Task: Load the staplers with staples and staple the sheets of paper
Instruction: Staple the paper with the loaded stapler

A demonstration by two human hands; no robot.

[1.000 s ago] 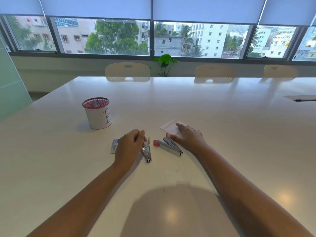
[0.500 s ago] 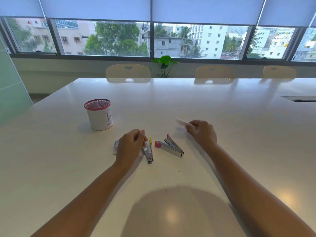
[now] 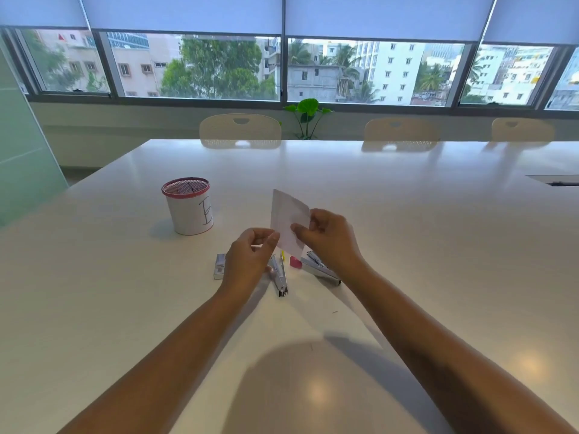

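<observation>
Small white sheet of paper (image 3: 288,220) was held up off the worktop (image 3: 407,233), tilted, roughly centre of scene. Right hand (image 3: 326,242) pinched its right edge, thumb in front, fingers (image 3: 316,219) behind. Left hand (image 3: 250,258) sat just left of the sheet's lower corner, fingers curled, thumb and forefinger tips together right at the paper edge; couldn't tell for sure whether they gripped it. Paper looked plain, maybe more than one layer, no print readable.

Below the hands, on the worktop: a silver stapler with yellow end (image 3: 279,274) lying lengthwise pointing near, and to its right a silver stapler with pink end (image 3: 316,267) opened up, partly hidden by the right wrist. A small silver staple box (image 3: 219,266) lay left of them, half behind the left hand.

Far left of these stood a white cup (image 3: 189,208) with a red mesh rim, handwritten "E" on its side.

Worktop was a big glossy white table with ceiling light reflections and the person's shadow near. A dark slot (image 3: 554,180) was set in the far right. Three cream chairs (image 3: 240,131) were at the far edge and a green plant (image 3: 308,115) sat on the sill. Wide windows with blinds (image 3: 181,10) half down showed buildings and trees. Frosted glass panel (image 3: 22,145) was at left.
</observation>
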